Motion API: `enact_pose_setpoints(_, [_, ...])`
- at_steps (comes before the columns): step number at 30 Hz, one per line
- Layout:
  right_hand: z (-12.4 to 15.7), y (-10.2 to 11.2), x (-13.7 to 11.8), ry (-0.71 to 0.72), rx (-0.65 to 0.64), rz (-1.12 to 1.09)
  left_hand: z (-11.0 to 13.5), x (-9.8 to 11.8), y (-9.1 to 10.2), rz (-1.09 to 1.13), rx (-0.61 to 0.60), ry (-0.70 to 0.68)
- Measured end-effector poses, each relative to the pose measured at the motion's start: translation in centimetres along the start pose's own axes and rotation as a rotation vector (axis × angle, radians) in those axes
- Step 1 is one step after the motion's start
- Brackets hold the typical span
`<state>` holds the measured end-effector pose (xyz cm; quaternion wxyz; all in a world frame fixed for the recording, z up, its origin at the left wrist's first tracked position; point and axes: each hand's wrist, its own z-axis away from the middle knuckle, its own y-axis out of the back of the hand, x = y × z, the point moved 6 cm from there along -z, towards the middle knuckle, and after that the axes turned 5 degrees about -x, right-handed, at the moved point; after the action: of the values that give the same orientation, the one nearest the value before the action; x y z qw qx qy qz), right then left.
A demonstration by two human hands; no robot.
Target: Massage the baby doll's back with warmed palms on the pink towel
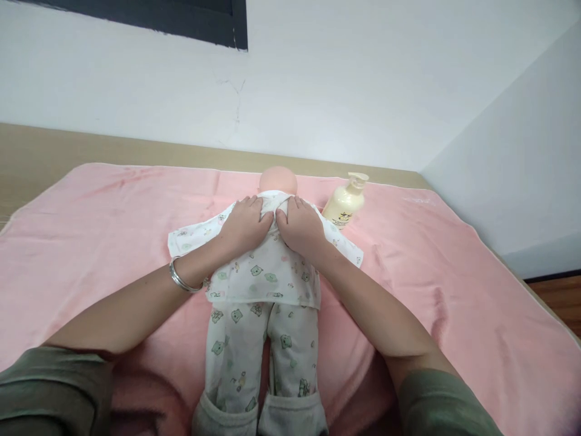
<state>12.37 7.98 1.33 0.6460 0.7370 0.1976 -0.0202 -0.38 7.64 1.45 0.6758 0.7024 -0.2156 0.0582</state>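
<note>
A baby doll (278, 180) lies on the pink blanket, its bald head at the far end and its legs toward me. It wears a white printed top (267, 275) with the sleeves spread to both sides and matching trousers (238, 351) with turned-up cuffs. My left hand (249, 221) rests flat on the upper left of the top, fingers stretched toward the neckline. On the upper right, my right hand (300, 223) lies the same way. The two thumbs come close together at the middle. Both palms are hidden against the cloth.
A cream pump bottle (345, 203) leans or stands just beyond the right sleeve. The pink blanket (113, 242) covers most of the wooden surface (136, 140). A white wall (340, 91) rises behind, and another wall stands at the right.
</note>
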Motion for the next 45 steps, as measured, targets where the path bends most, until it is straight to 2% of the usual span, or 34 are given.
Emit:
enact_pose_setpoints(6, [-0.1, -0.1, 0.1, 0.007, -0.001, -0.002, -0.2, 0.0, -0.8, -0.074, 0.045, -0.045])
enact_pose_setpoints(12, [0.0, -0.1, 0.0, 0.012, 0.005, 0.016, 0.5, 0.3, -0.9, -0.202, 0.190, -0.107])
enact_pose_setpoints(15, [0.0, -0.1, 0.0, 0.013, 0.006, 0.021, 0.8, 0.5, -0.8, -0.226, 0.220, -0.126])
enact_pose_setpoints(29, [-0.1, 0.0, -0.1, 0.054, -0.005, -0.011, 0.7, 0.4, -0.6, -0.152, 0.175, -0.089])
enact_pose_setpoints(36, [-0.4, -0.1, 0.3, 0.120, -0.016, -0.027, 0.9, 0.7, -0.5, -0.159, 0.164, -0.087])
enact_pose_setpoints(40, [-0.3, -0.2, 0.3, 0.118, -0.002, -0.022, 1.0, 0.7, -0.6, -0.143, 0.187, -0.100])
enact_pose_setpoints(45, [-0.4, -0.1, 0.1, 0.117, -0.005, -0.020, 0.8, 0.5, -0.6, -0.092, 0.150, -0.084])
